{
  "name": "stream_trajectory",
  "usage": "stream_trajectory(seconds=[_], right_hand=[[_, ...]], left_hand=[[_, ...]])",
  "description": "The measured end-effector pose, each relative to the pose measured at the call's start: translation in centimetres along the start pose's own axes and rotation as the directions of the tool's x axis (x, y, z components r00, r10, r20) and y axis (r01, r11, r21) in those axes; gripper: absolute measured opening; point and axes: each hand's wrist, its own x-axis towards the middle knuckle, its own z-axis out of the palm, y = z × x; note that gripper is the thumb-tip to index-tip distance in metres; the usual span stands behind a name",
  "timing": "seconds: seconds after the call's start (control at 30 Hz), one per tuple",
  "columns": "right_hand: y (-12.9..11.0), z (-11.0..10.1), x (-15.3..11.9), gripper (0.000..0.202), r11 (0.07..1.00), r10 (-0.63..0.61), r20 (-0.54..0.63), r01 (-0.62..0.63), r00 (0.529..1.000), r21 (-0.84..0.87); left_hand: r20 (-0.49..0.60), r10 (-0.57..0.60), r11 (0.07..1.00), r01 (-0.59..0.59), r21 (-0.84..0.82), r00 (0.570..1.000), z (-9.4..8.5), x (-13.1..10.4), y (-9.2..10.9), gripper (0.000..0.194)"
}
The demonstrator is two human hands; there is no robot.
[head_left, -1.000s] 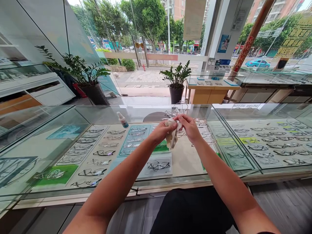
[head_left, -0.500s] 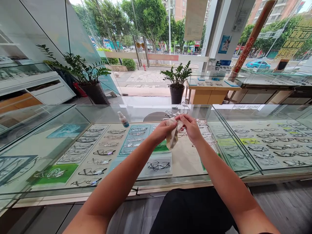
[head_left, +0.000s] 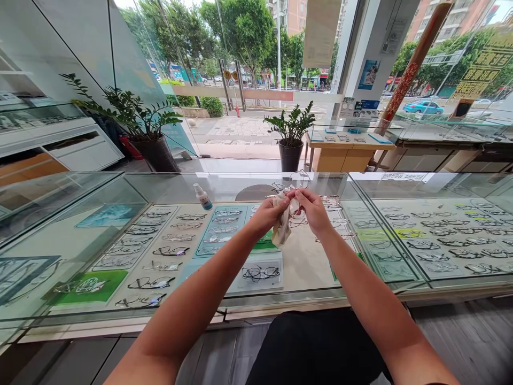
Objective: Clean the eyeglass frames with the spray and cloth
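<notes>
My left hand, at the middle of the frame, has its thumb and fingers pinched on a cloth, pale and crumpled, whose loose end hangs down below my fingertips. My right hand is just beside it, fingers curled, thumb and forefinger drawn in at the cloth's upper right edge. What lies between them is too small and hidden to make out, so I cannot tell what they grip. My bare forearms run up to it from the lower left and lower right.

Just beyond my fingertips, thin-rimmed glasses show, partly hidden by my hands. To the left of centre a spray bottle with a white top stands on the counter. Under its glass, rows of frames lie to the left and more to the right; black glasses sit on a pale block below the cloth. My black clothing fills the bottom centre. Farther off, one potted plant stands at upper centre, another at upper left, and trees show through the window at the top.
</notes>
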Motion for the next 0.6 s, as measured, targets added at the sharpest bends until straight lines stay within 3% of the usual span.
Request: stream_trajectory(seconds=[0.23, 0.4, 0.6], right_hand=[[0.06, -0.11, -0.11, 0.050, 0.999, -0.017, -0.006, 0.017, 1.000, -0.046], [0.02, -0.17, -0.12, 0.039, 0.999, -0.046, 0.014, 0.046, 0.999, 0.001], [0.14, -0.21, -0.08, 0.040, 1.000, -0.031, 0.026, 0.031, 0.999, 0.004]], left_hand=[[0.095, -0.038, 0.999, 0.040, -0.027, 0.995, -0.43, -0.13, 0.19, 0.055], [0.071, -0.079, 0.997, 0.080, -0.009, 0.994, -0.71, -0.05, -0.21, 0.051], [0.067, -0.062, 0.998, 0.062, -0.005, 0.996, -0.56, -0.12, -0.06, 0.054]])
